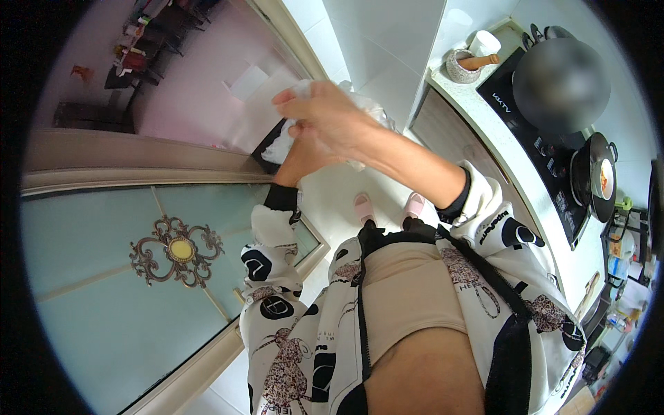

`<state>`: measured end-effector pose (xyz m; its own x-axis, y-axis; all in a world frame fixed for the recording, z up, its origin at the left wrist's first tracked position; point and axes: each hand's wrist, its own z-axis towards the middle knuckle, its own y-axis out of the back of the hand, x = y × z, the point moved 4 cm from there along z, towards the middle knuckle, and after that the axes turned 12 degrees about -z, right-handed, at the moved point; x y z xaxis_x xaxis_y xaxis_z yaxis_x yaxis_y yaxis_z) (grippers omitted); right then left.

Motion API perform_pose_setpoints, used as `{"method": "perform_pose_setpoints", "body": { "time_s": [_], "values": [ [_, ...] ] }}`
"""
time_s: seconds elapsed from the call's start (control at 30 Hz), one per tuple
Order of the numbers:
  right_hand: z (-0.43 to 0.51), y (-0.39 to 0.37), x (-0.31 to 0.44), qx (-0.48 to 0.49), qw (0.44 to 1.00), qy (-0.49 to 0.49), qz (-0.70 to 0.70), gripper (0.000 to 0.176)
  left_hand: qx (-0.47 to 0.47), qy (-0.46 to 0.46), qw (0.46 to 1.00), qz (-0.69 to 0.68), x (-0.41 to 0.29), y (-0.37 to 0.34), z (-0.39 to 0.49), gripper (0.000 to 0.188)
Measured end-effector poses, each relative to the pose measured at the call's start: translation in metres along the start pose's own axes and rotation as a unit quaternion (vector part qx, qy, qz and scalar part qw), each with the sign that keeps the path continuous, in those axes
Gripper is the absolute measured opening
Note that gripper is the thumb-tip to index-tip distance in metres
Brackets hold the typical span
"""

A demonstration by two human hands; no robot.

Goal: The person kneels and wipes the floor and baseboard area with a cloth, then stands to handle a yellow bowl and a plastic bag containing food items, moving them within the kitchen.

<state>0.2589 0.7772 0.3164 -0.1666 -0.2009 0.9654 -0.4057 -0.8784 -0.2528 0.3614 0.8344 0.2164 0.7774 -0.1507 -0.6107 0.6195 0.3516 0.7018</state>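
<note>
Both hands reach out together, one crossing over the other, above a crumpled white plastic bag that lines or covers a black bin or box. My left hand is underneath, its fingers hidden behind the other hand. My right hand lies over it with fingers bent and blurred. Pale, translucent material shows beside the fingertips; whether it is gripped is unclear.
A frosted-glass sliding door with a metal ornament stands at the left. Along the right runs a counter with a black stove, a stone mortar and a wok. Pink slippers are on the floor.
</note>
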Motion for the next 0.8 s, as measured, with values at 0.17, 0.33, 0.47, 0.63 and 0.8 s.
{"method": "perform_pose_setpoints", "body": {
  "time_s": [0.17, 0.33, 0.47, 0.63, 0.8],
  "values": [
    [0.026, -0.016, -0.027, -0.023, 0.989, 0.059, -0.135, 0.019, -0.107, -0.048, 0.993, -0.016, 0.045, -0.017, 0.015, 0.054],
    [0.022, -0.005, -0.004, 0.013, 0.946, 0.108, -0.306, 0.028, -0.197, -0.048, 0.976, -0.082, 0.057, -0.019, 0.032, 0.040],
    [0.006, 0.009, 0.037, 0.092, 0.931, 0.027, -0.351, 0.041, -0.245, -0.010, 0.959, -0.140, 0.047, 0.011, 0.030, 0.030],
    [-0.019, 0.106, 0.066, 0.063, 0.958, 0.163, -0.227, 0.049, -0.231, 0.065, 0.938, -0.248, -0.066, 0.029, 0.066, 0.024],
    [-0.050, 0.195, 0.006, -0.193, 0.941, 0.267, 0.075, 0.036, -0.300, 0.199, 0.903, -0.236, -0.107, 0.070, 0.074, 0.031]
  ]
}}
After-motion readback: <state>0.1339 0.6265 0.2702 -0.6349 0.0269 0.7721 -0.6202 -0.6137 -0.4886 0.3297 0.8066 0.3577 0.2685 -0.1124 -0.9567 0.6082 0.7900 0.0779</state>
